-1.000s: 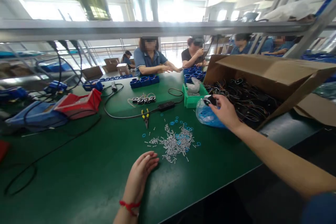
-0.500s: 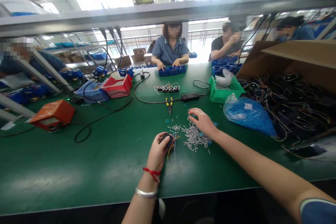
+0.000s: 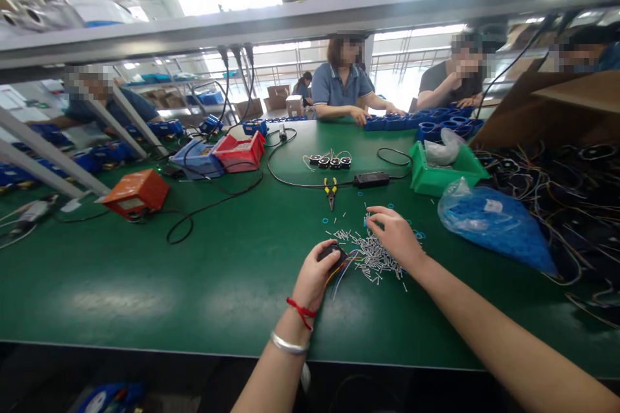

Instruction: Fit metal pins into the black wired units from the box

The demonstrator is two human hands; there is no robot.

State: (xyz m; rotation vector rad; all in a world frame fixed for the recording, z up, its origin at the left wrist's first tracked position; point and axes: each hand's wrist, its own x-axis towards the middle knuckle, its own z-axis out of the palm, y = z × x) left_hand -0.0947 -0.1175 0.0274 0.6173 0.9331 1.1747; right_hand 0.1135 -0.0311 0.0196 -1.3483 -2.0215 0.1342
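My left hand (image 3: 314,274) is wrapped round a small black cooling fan (image 3: 333,254), its thumb lying across the top. Coloured wires (image 3: 343,268) trail from the fan to the right, close to the loose screws. My right hand (image 3: 394,235) is over the far side of the pile of small silver screws (image 3: 380,258), thumb and forefinger brought together. What looks like a single screw (image 3: 365,206) shows at those fingertips, with a bit of blue beside it. Several thin blue rings (image 3: 419,234) lie around the pile.
Beyond the screws lie yellow-handled pliers (image 3: 330,193), a row of small fans (image 3: 330,161) and a black power adapter (image 3: 372,179). A green bin (image 3: 436,174), a blue-filled bag (image 3: 494,222) and a wire-filled carton (image 3: 513,103) stand right; an orange box (image 3: 136,193) sits left. Co-workers sit opposite.
The view has swung left, so everything sits farther right. The fan in my left hand has turned a little and its wires have shifted. My right hand stays near the screws.
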